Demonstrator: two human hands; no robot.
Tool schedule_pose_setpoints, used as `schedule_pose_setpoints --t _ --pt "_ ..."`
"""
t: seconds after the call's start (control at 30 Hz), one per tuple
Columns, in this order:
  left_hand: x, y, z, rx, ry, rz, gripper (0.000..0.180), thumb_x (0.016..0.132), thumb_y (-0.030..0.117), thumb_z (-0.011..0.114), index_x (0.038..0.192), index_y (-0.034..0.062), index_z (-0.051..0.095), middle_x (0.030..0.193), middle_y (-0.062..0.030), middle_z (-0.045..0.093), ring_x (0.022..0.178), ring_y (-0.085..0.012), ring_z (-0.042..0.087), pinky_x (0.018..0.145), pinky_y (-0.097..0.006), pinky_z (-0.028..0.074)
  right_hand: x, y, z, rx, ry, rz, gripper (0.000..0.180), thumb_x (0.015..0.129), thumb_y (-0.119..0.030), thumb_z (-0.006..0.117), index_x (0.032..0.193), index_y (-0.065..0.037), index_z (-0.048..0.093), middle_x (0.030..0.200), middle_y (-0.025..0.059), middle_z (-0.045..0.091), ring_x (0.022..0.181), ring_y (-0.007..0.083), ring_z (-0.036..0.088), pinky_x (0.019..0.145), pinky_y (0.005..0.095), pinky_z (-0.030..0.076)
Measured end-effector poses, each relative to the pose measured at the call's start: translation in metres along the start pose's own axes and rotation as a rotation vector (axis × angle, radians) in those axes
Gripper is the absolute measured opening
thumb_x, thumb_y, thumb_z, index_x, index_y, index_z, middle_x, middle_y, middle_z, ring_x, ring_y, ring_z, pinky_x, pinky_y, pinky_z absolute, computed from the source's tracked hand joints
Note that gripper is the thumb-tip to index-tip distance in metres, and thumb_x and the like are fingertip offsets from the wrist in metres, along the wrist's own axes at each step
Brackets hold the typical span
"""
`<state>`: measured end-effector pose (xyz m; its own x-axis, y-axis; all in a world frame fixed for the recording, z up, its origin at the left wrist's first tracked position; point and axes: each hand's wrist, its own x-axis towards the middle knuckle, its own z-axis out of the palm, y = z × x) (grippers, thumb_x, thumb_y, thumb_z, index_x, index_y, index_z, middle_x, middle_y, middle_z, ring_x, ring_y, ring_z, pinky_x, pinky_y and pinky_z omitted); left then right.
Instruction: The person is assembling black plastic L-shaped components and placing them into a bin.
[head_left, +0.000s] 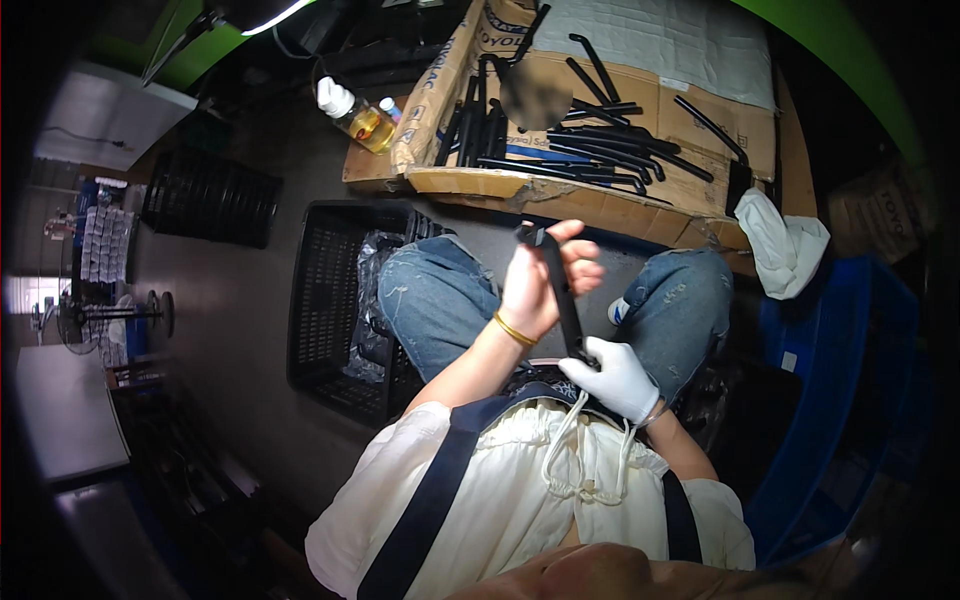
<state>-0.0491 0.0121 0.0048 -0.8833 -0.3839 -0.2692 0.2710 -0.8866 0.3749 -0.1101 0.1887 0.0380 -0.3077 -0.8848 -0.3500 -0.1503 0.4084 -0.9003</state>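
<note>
A long black plastic strip (562,295) runs upright between my knees. My bare left hand (545,275), with a gold bangle on the wrist, is closed around its upper end. My right hand (618,378), in a white glove, grips its lower end close to my lap. Both hands hold the same strip above my jeans. Several similar black curved strips (590,150) lie on flattened cardboard (560,195) on the floor ahead of me.
A black plastic crate (325,300) with dark bags stands at my left knee. A blue crate (850,400) sits at my right. A white cloth (790,245) lies by the cardboard. A bottle of yellow liquid (358,115) stands at the cardboard's left corner.
</note>
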Motion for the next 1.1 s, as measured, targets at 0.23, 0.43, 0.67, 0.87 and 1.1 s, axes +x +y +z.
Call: schedule_pose_setpoints --t 0.23,0.43,0.67,0.87,1.1 --pt "0.01 -0.013 0.017 0.722 -0.266 -0.125 0.052 0.104 0.044 0.039 0.138 0.0052 0.046 0.12 -0.008 0.061 0.11 -0.0188 0.059 0.096 -0.033 0.047 -0.026 0.012 -0.046 0.184 0.472 0.252 0.019 0.09 -0.014 0.067 0.089 0.005 0.066 0.073 0.0002 0.064 0.066 0.005 0.054 0.059 0.0263 0.045" --pt "-0.028 0.021 0.038 0.7 -0.284 -0.019 0.027 0.102 0.03 0.051 0.114 0.0059 0.049 0.097 -0.0105 0.065 0.099 -0.0188 0.064 0.093 -0.034 0.047 0.027 -0.01 -0.005 0.076 0.315 -0.246 0.028 0.09 -0.017 0.067 0.108 0.005 0.062 0.077 0.0107 0.063 0.066 0.0117 0.054 0.061 0.0297 0.045" --pt "-0.105 0.24 -0.2 0.533 0.811 0.681 0.024 0.101 0.026 0.052 0.11 0.0033 0.053 0.073 -0.0014 0.052 0.057 -0.0134 0.05 0.052 -0.028 0.045 0.052 -0.014 0.003 0.094 0.164 -0.012 0.016 0.097 -0.006 0.052 0.102 0.001 0.065 0.087 0.0029 0.063 0.076 0.0081 0.053 0.072 0.023 0.044" --pt "-0.127 0.236 -0.461 0.672 1.159 0.077 0.01 0.084 0.002 0.05 0.09 -0.0005 0.058 0.072 -0.0097 0.057 0.055 -0.0214 0.055 0.046 -0.034 0.042 0.068 0.004 0.031 -0.04 0.238 0.139 0.02 0.098 -0.013 0.053 0.097 0.003 0.065 0.088 0.0086 0.067 0.084 0.0149 0.061 0.078 0.0287 0.048" --pt "-0.058 0.167 -0.577 0.349 1.401 0.248 0.071 0.082 -0.005 0.049 0.147 0.0052 0.024 0.088 -0.0148 0.057 0.06 -0.0217 0.055 0.054 -0.033 0.048 0.062 0.017 0.035 -0.257 0.335 0.161 0.022 0.099 -0.018 0.053 0.095 -0.001 0.067 0.072 -0.0002 0.055 0.063 0.0063 0.045 0.058 0.0238 0.036"
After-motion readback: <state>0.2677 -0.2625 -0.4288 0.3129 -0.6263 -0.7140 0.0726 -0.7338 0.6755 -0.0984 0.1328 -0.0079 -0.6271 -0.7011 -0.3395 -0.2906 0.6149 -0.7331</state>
